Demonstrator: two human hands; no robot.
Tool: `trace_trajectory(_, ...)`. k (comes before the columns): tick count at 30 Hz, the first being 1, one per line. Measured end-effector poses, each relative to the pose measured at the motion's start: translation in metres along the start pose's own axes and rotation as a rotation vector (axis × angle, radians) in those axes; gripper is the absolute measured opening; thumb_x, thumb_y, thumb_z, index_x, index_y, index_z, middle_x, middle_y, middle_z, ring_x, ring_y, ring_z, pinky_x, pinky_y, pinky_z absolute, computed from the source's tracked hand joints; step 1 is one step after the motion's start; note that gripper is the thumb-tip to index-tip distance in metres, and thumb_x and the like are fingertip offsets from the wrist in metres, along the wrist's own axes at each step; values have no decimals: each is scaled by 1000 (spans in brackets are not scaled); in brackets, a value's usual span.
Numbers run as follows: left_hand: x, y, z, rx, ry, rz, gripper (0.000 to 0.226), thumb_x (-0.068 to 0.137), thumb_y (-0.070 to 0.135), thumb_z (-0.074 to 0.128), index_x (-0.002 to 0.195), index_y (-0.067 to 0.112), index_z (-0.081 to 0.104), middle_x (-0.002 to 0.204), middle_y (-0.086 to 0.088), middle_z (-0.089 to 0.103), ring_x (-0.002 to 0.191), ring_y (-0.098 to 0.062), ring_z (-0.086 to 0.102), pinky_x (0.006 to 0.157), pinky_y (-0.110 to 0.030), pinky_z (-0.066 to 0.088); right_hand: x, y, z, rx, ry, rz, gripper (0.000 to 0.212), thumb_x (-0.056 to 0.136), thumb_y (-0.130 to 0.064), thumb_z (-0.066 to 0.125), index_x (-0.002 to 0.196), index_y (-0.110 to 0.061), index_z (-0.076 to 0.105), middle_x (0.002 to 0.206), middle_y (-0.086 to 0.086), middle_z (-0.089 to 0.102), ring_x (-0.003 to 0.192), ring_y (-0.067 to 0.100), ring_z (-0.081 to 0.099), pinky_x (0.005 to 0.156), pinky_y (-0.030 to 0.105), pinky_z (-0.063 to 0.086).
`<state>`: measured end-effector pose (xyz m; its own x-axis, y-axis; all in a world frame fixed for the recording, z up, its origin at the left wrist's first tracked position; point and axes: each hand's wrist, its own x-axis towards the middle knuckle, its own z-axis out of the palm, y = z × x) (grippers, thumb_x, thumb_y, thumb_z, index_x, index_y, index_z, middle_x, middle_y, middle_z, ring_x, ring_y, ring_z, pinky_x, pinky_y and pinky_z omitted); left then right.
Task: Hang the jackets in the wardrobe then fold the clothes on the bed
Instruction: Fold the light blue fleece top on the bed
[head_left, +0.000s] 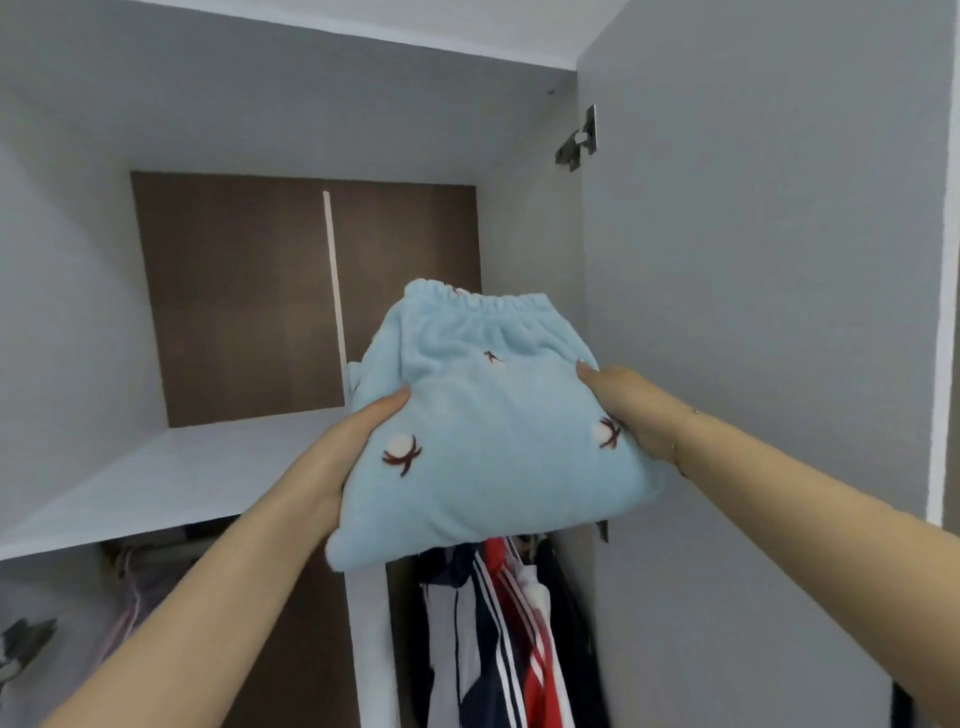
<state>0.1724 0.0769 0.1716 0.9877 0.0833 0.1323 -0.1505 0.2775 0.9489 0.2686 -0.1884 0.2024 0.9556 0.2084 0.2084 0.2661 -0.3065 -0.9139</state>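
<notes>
- You have a folded pale-blue fleece garment (483, 431) raised in front of the open wardrobe, one hand on each side of it.
- Your left hand (332, 462) clamps the left edge: thumb lying on top of the fabric, fingers hidden beneath.
- Your right hand (631, 410) grips the right edge the same way, thumb on top, the rest tucked under the bundle.
- The garment's elastic waistband points away from you, toward the wardrobe's dark back panel (244, 296). The bundle is in the air, above and forward of the white shelf (156, 478), not resting on it.
- Jackets (498, 634) hang below the shelf, so the hanging step looks done; judged from that, you are at stowing a folded piece.
- A white upright divider (334, 291) stands at the back, just left of the bundle. Whether shelf surface continues under the garment to the right of it cannot be told.
- The next move likely calls for carrying the bundle forward level, setting it flat, then drawing both hands out from under it without dragging the folds open.
- The open door (753, 312) sits near your right wrist; keep clear of it.
</notes>
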Motion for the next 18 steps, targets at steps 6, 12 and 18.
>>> trace_trajectory(6,103,11,-17,4,74,44,44,77,37,77,116,16,72,108,-13,74,90,-28,74,65,-35,60,134,-10,14,-109,-19,7,52,105,-38,38,131,4,52,123,21,61,105,34,59,85,37,46)
trace_trajectory(12,209,-22,-38,58,144,-92,38,92,29,64,124,9,65,112,-20,70,99,-34,67,88,-41,53,240,18,42,-361,-5,108,49,104,-34,39,123,8,55,93,19,62,71,28,58,60,27,43)
trace_trajectory(18,261,-41,-42,83,116,-156,16,92,14,62,106,9,67,99,-18,70,84,-29,67,74,-35,54,288,32,55,-615,119,-222,48,99,-36,50,138,-7,50,137,14,54,124,28,53,97,27,40)
